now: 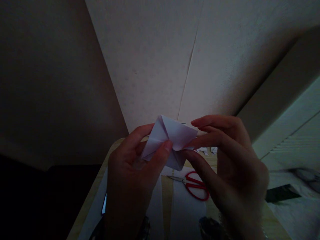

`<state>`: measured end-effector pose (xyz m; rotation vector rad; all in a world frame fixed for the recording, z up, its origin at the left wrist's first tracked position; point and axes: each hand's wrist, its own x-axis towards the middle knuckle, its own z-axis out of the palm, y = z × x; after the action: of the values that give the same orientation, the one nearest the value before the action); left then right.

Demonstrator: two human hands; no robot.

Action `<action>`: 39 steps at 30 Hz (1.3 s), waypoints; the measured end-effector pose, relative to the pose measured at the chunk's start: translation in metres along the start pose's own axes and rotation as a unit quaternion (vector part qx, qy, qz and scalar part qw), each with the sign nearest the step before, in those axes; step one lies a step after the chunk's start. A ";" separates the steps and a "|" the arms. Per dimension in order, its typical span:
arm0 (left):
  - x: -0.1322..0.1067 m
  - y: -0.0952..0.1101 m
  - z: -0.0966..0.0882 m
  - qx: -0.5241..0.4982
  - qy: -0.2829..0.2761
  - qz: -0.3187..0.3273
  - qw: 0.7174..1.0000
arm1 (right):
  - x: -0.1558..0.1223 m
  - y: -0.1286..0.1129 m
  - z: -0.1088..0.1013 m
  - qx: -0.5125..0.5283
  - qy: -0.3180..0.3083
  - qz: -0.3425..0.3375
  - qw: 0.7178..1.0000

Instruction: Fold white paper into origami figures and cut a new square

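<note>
Left hand (133,166) pinches a folded white paper piece (180,131) between thumb and fingers as the right hand (232,166) nips its lower-right flap, above a wood-toned table (167,200). Likely light and easily creased, the paper suits a gentle fingertip hold along its folds; red-handled scissors (185,180) lie below, partly screened by the right hand

Head view, facing forward and down, near the hands (133,163)
</note>
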<state>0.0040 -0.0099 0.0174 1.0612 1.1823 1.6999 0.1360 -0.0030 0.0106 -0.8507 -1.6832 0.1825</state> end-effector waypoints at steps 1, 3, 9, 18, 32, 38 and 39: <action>0.000 0.000 0.000 0.004 0.002 -0.002 1.000 | 0.000 0.000 0.001 0.013 0.007 0.013 1.000; -0.001 0.001 0.001 0.011 0.000 -0.005 1.000 | 0.000 -0.001 0.003 0.033 0.018 0.042 0.998; -0.001 0.002 0.004 -0.004 -0.018 -0.010 1.000 | 0.000 -0.001 0.006 0.065 0.043 0.083 0.993; 0.000 -0.001 0.004 0.013 -0.023 -0.005 1.000 | -0.002 -0.002 0.009 0.113 0.057 0.114 0.985; -0.001 0.000 0.008 0.016 -0.021 -0.039 0.999 | 0.001 0.000 0.009 0.185 0.041 0.179 0.965; -0.003 -0.010 0.010 -0.003 -0.016 0.010 1.000 | 0.000 -0.001 0.008 0.241 0.040 0.255 0.935; -0.004 -0.011 0.010 -0.004 -0.018 0.012 1.000 | 0.000 -0.001 0.008 0.248 0.043 0.264 0.931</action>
<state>0.0167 -0.0076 0.0081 1.1008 1.1425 1.6965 0.1286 -0.0013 0.0089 -0.8844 -1.2088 0.8892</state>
